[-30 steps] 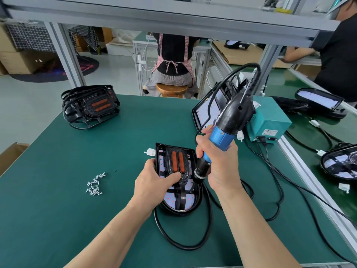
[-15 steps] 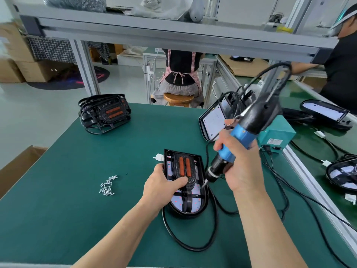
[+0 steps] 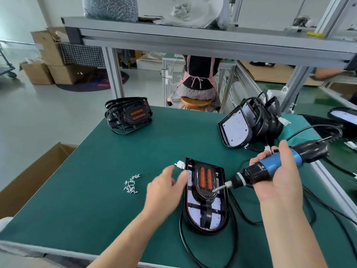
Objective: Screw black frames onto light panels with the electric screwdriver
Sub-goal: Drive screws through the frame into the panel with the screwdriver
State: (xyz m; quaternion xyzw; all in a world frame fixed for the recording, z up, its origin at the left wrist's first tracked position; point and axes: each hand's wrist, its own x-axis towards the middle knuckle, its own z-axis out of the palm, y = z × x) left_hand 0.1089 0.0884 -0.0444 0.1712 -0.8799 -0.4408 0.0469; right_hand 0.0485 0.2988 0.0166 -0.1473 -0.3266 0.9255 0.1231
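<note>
1. The light panel (image 3: 216,206) lies flat on the green worktop (image 3: 96,200) with the black frame (image 3: 204,194) seated in it. The left hand (image 3: 164,188) hovers open at its left edge and holds nothing, so the panel could slide or twist once the tool presses down.
2. The right hand (image 3: 280,182) grips the screwdriver (image 3: 253,174), which lies nearly flat with its bit slanting over the frame. Driven at that angle, the bit may skid off a screw head and scratch the frame or the panel below.
3. A black cable (image 3: 181,229) loops round the near end of the panel. A tug on it could shift the panel mid-screw.
4. The loose screws (image 3: 131,183) sit well to the left, apart from the panel, and a sweeping hand could scatter them.
5. The left hand is blurred, so I cannot tell whether it touches the panel's edge.
6. Whether a screw sits on the bit's tip is too small to tell.
7. I cannot make out the frame's screw holes.
</note>
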